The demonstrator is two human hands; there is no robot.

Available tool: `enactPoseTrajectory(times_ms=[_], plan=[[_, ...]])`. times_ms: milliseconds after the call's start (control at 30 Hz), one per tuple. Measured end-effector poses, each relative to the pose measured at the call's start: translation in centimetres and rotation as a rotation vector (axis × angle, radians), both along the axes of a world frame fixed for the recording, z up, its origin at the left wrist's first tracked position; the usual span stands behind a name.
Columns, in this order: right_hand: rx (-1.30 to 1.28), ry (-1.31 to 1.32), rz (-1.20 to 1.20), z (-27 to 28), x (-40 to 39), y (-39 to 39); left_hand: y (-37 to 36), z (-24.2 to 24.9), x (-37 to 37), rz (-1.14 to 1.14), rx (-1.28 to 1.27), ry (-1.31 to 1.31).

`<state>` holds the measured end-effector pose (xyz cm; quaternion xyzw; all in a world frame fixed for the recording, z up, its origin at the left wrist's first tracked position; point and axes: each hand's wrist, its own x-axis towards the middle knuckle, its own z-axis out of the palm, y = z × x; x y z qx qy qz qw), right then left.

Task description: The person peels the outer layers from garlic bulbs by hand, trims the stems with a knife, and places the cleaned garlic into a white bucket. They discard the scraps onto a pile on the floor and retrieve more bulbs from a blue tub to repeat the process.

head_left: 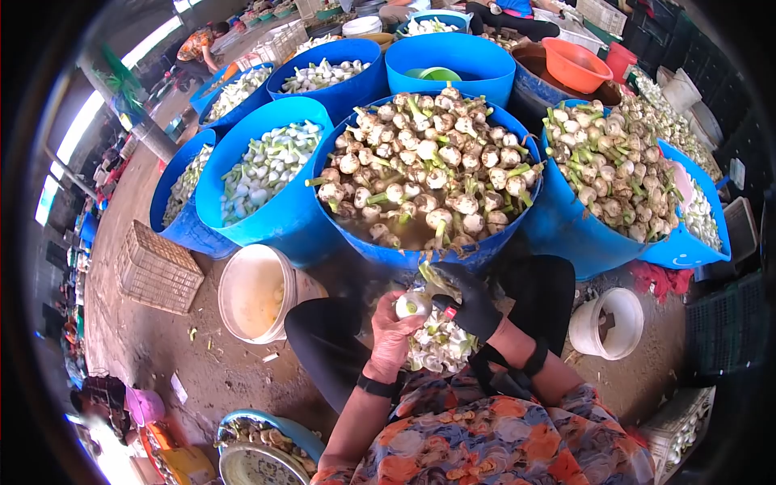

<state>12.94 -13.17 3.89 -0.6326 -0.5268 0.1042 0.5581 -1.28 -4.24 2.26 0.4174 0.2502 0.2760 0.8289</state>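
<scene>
My left hand (pixel 391 331), bare and with fingers curled, grips a white garlic bulb (pixel 412 305) in front of my lap. Close beside it, my right hand (pixel 469 302) wears a dark glove and is closed around a small tool with a red part (pixel 449 310); the rest of the tool is hidden. A pale green strip of stalk or skin (pixel 436 281) sticks out by the gloved fingers. Below both hands lies a heap of white garlic and skins (pixel 436 346) between my knees. Just ahead stands a big blue tub (pixel 388 252) of muddy, unpeeled garlic bulbs (pixel 436 153) in brown water.
More blue tubs surround it, one holding cleaned white garlic (pixel 271 166), another dirty bulbs (pixel 614 170). White buckets (pixel 242 295) (pixel 618 323) flank my knees. A wicker-like crate (pixel 158 271) stands left. An orange basin (pixel 575 65) sits behind. Other people work farther back.
</scene>
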Motion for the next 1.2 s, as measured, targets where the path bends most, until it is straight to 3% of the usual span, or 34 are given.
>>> enactPoseTrajectory(times_ms=[67,133,267,367,433,567,667,733,967,1067,1200], plan=[[0.041,-0.013,-0.023,0.1,0.0,0.0,-0.1,-0.2,0.0,0.001,-0.008,0.007],[0.015,-0.250,0.000,-0.7,0.1,-0.2,-0.4,-0.3,0.3,0.030,0.043,0.050],[-0.019,-0.244,-0.038,-1.1,-0.1,-0.1,-0.7,-0.8,0.4,0.041,0.114,0.098],[-0.122,-0.297,-0.015,-0.6,0.1,0.0,-0.5,-0.9,0.1,-0.014,0.003,0.039],[-0.206,-0.199,0.010,-1.2,0.3,-0.1,-0.1,-1.2,-0.3,-0.167,-0.190,-0.074],[-0.235,0.014,-0.071,-1.8,0.8,-0.1,-0.1,-0.7,-0.1,-0.122,-0.290,-0.063],[-0.088,0.246,0.130,-0.1,0.9,-0.5,0.4,-0.8,-0.3,-0.186,-0.387,-0.084],[-0.081,-0.109,0.282,0.6,1.0,-0.5,0.5,-1.2,-0.4,-0.208,-0.444,-0.093],[-0.125,-0.201,0.417,-1.2,2.2,-0.1,0.1,-1.4,-0.3,-0.204,-0.583,-0.170],[-0.166,0.010,0.232,-3.1,2.2,-0.4,0.2,-0.6,0.0,-0.172,-0.564,-0.185],[-0.047,0.090,0.105,-0.3,0.7,-0.6,0.1,-0.9,0.0,-0.155,-0.502,-0.121]])
